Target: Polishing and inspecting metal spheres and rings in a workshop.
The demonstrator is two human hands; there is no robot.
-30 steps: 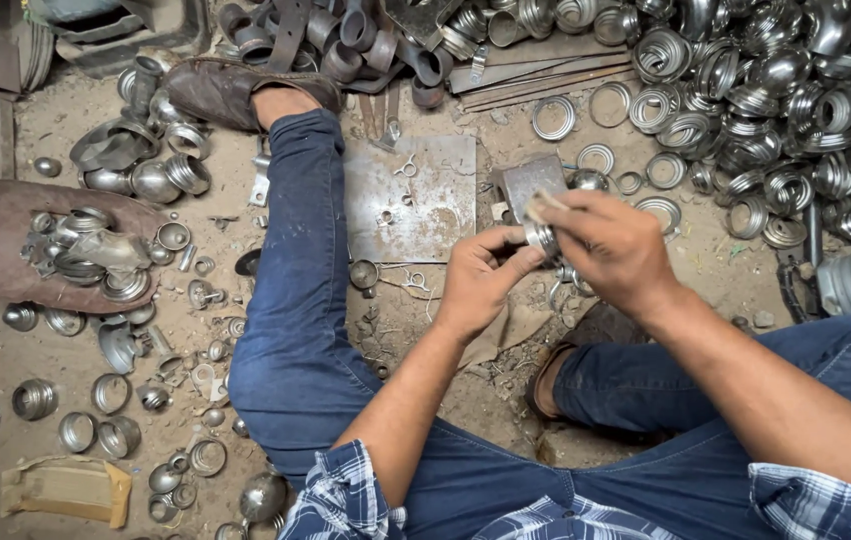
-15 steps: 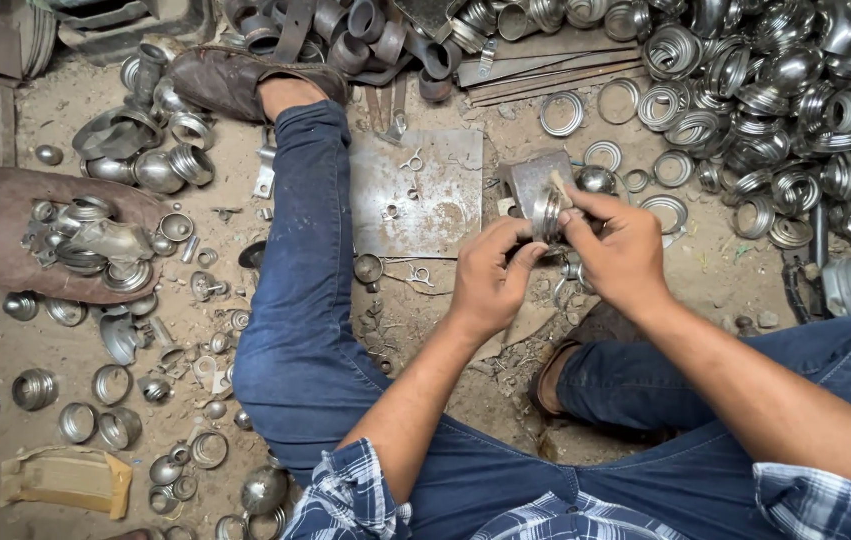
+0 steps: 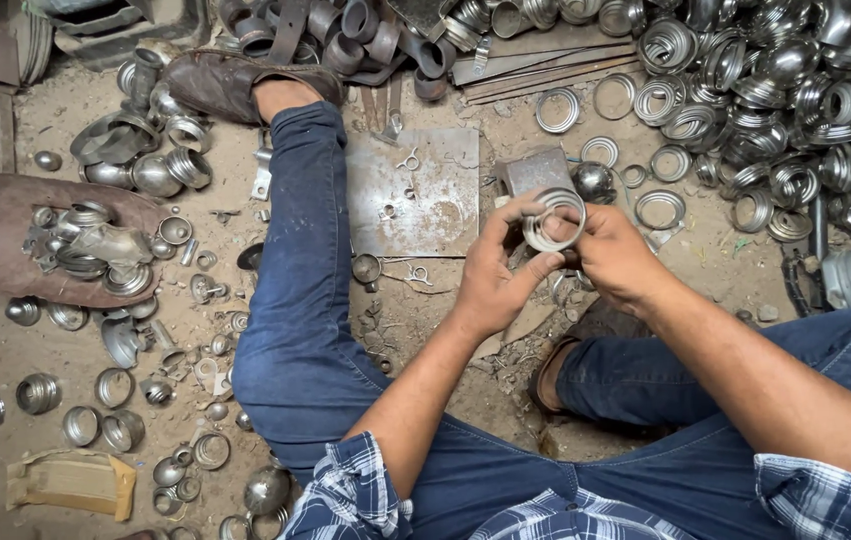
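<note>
I am seeing a flat tan pad [image 3: 70,484] lying bottom-left on the dirt. My left hand [image 3: 493,275] and right hand [image 3: 613,256] are both pinching a metal ring [image 3: 553,219], holding it above the steel plate [image 3: 415,195].

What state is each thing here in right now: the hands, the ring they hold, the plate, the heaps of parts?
Left hand: shut on ring, fingers curled round its lower edge.
Right hand: gripping ring from the other side.
Ring: lifted off the ground, open face toward camera.
Plate: flat on the ground, rust-spotted, small clips on it.
Ring pile: heaped loosely.
Shoe: on foot, leg stretched out.
</note>
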